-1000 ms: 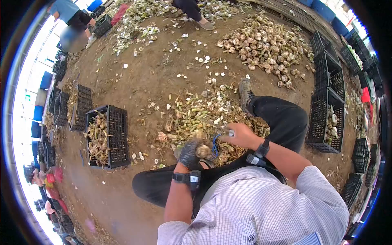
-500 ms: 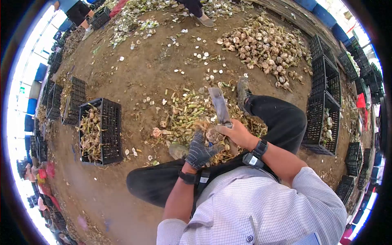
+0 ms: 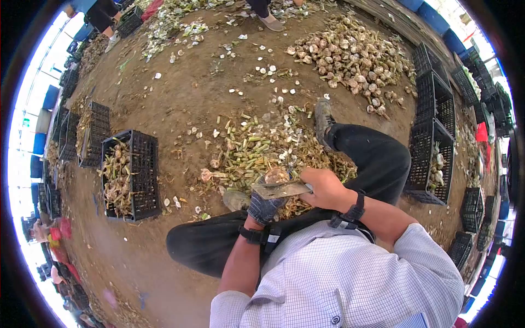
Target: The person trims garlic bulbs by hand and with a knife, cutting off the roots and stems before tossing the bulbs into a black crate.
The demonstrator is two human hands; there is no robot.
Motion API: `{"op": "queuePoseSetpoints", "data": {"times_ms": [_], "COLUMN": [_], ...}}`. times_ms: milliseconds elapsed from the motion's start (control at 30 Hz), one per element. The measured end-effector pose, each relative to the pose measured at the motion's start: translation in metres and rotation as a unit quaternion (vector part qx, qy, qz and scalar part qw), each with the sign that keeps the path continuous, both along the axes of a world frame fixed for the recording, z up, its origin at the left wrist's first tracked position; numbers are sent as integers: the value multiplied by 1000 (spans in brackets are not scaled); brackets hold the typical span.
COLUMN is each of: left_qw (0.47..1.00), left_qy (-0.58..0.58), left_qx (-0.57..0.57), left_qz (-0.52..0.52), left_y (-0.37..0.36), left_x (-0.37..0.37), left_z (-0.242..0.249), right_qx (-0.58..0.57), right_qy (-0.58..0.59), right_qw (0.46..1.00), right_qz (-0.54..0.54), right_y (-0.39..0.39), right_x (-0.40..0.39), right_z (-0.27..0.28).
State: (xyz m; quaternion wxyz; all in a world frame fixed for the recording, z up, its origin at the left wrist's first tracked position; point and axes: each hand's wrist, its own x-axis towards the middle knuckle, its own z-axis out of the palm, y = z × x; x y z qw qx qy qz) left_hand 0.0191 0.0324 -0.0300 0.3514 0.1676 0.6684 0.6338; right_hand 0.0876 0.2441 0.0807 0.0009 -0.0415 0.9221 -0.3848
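Note:
My left hand [image 3: 262, 209], in a dark knitted glove, is closed around a garlic bulb [image 3: 276, 175] in front of my lap. A broad-bladed knife [image 3: 280, 189] is gripped by its handle in my bare right hand [image 3: 329, 190]. Its blade lies sideways across the near side of the bulb, hiding part of the bulb and of the gloved fingers. Cut green stalks [image 3: 249, 150] and dry trimmings cover the ground just beyond my hands. Another garlic bulb [image 3: 206, 175] with its stem lies left of that litter.
A big heap of garlic bulbs [image 3: 358, 60] lies ahead to the right. At left stands a black crate [image 3: 145, 176] holding stalked garlic; more black crates [image 3: 432, 158] line the right side. Two other people's legs [image 3: 268, 16] show at the top. White peelings dot the dirt floor.
The knife has swung from pointing forward to lying crosswise, its tip now leftward over the gloved hand. The bulb's round face now shows above the blade.

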Motion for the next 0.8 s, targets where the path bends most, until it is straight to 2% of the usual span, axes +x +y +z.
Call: {"op": "queuePoseSetpoints", "data": {"times_ms": [67,133,300,367,433,500,600,700,800], "left_qw": [998,999,996,998,995,996,995,999,974], "left_qy": [62,46,-74,44,93,73,92,32,223], "left_qx": [-19,-8,30,40,17,-40,-21,-16,-40], "left_qz": [-6,8,32,-8,-30,-34,-12,16,-16], "left_y": [-1,-3,-1,-1,1,2,4,3,0], "left_x": [1,2,2,0,-3,-5,-6,-8,-9], "left_z": [0,-2,9,10,24,44,46,42,34], "right_qx": [30,29,50,59,59,58,58,59,63], "right_qy": [-6,13,-9,-38,-36,-32,-24,-34,-43], "right_qw": [1000,1000,999,997,998,998,998,998,997], "right_qz": [5,4,6,10,10,8,5,-2,-8], "right_y": [-1,-3,1,1,3,2,2,-1,-3], "right_x": [0,0,0,-2,-2,-2,-5,-6,-9], "right_z": [-3,-5,-11,-13,-17,-23,-35,-45,-50]}}
